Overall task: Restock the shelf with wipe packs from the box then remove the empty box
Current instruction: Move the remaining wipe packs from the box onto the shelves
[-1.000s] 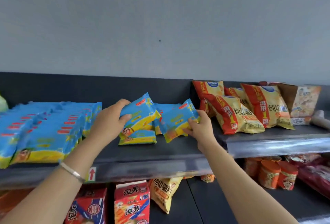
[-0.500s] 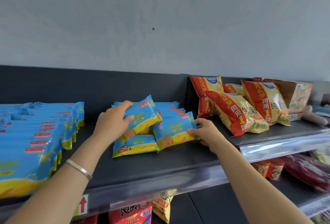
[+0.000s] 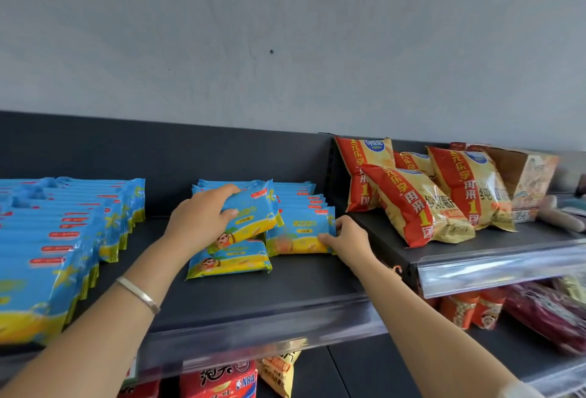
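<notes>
Left hand: your left hand (image 3: 199, 223) grips the tilted pack (image 3: 253, 210) at centre frame, fingers curled over its top edge and thumb pressed on its face.
Right hand: your right hand (image 3: 347, 240) pinches the lower right corner of the front pack (image 3: 299, 234), which stands just right of the tilted pack.
Flat pack: the flat pack (image 3: 228, 261) lies on the shelf (image 3: 285, 296) under the tilted pack, touching it.
Back row: the back row (image 3: 296, 193) of wipe packs stands behind the front pack, running toward the shelf's back wall.
Left rows: the left rows (image 3: 63, 232) of the same blue packs stand pressed together at the left of the frame, apart from your hands.
Rail: a clear rail (image 3: 253, 335) runs along the shelf's front edge.
Chips: red-and-yellow chips (image 3: 412, 204) lean on the next shelf section, right of centre.
Carton: an open brown carton (image 3: 526, 172) sits behind the chips, upper right.
Bracelet: a silver bracelet (image 3: 138, 294) circles your left wrist.
</notes>
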Tool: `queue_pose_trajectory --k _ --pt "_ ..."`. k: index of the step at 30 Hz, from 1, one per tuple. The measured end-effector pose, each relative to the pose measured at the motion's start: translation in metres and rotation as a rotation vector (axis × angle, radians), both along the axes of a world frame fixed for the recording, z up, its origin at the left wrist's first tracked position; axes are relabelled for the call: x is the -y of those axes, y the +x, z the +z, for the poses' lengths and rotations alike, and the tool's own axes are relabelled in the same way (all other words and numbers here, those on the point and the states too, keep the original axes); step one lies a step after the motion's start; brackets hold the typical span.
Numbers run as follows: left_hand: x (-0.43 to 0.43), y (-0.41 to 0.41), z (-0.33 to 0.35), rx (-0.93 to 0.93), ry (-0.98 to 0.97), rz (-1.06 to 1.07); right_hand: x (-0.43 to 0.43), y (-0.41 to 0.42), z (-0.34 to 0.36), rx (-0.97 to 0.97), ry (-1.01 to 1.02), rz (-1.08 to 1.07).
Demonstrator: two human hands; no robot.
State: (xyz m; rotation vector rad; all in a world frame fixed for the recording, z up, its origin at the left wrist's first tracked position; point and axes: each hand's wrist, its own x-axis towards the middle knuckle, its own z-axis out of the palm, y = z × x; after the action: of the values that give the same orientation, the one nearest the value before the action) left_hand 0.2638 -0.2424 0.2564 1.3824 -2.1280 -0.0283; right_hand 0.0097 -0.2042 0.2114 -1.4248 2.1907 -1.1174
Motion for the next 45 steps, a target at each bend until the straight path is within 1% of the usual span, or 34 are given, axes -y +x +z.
queue_pose_trajectory --k 1,2,4,5,6,7,9,14,16,21,25,30,31,33,34,35,36,39,42,45 --pt "-0.002 0.0 0.0 0.002 -0.015 0.013 -0.001 0.001 0.001 -0.036 -0.018 -0.005" --pt "-0.004 0.0 0.001 0.001 -0.027 0.027 -0.003 0.002 0.001 -0.137 -0.032 -0.01" --pt "-0.006 0.001 0.002 0.001 -0.037 0.045 -0.006 0.008 0.003 -0.497 -0.057 0.012" --pt "-0.007 0.003 0.002 0.005 -0.035 0.048 -0.006 0.012 0.004 -0.667 -0.081 0.056" --pt "-0.007 0.005 0.002 0.009 -0.031 0.052 -0.004 0.015 0.004 -0.787 -0.098 0.114" --pt "-0.009 0.006 0.002 0.011 -0.024 0.06 0.0 0.018 0.005 -0.864 -0.099 0.168" --pt "-0.013 0.009 0.002 0.009 -0.02 0.082 0.008 0.022 0.005 -0.948 -0.089 0.225" --pt "-0.023 0.017 0.0 0.039 -0.046 0.111 0.023 0.029 0.01 -1.112 -0.116 0.187" --pt "-0.026 0.02 -0.003 0.047 -0.043 0.118 0.026 0.03 0.009 -1.146 -0.142 0.177" --pt "-0.031 0.024 -0.008 0.062 -0.032 0.13 0.03 0.029 0.002 -1.134 -0.176 0.164" --pt "-0.031 0.026 -0.006 0.042 -0.073 0.153 0.027 0.03 0.004 -1.095 -0.179 0.201" --pt "-0.03 0.031 -0.005 0.024 -0.076 0.167 0.02 0.035 0.003 -1.099 -0.192 0.252" --pt "-0.029 0.032 -0.005 0.024 -0.08 0.172 0.019 0.037 0.003 -1.084 -0.206 0.259" --pt "-0.027 0.035 -0.004 0.013 -0.086 0.182 0.018 0.044 0.004 -1.048 -0.314 0.288" --pt "-0.026 0.036 -0.003 0.006 -0.094 0.188 0.018 0.051 0.005 -1.034 -0.375 0.327" --pt "-0.025 0.037 -0.002 0.001 -0.107 0.199 0.016 0.059 0.009 -1.009 -0.376 0.4" --pt "-0.025 0.038 -0.001 -0.001 -0.121 0.216 0.016 0.069 0.012 -0.98 -0.334 0.486" --pt "-0.023 0.038 0.001 0.007 -0.158 0.282 0.022 0.093 0.023 -0.973 -0.013 0.698" --pt "-0.024 0.039 0.0 0.034 -0.174 0.332 0.034 0.108 0.032 -1.013 0.219 0.754" --pt "-0.023 0.043 -0.004 0.061 -0.179 0.36 0.044 0.114 0.038 -1.087 0.323 0.759"
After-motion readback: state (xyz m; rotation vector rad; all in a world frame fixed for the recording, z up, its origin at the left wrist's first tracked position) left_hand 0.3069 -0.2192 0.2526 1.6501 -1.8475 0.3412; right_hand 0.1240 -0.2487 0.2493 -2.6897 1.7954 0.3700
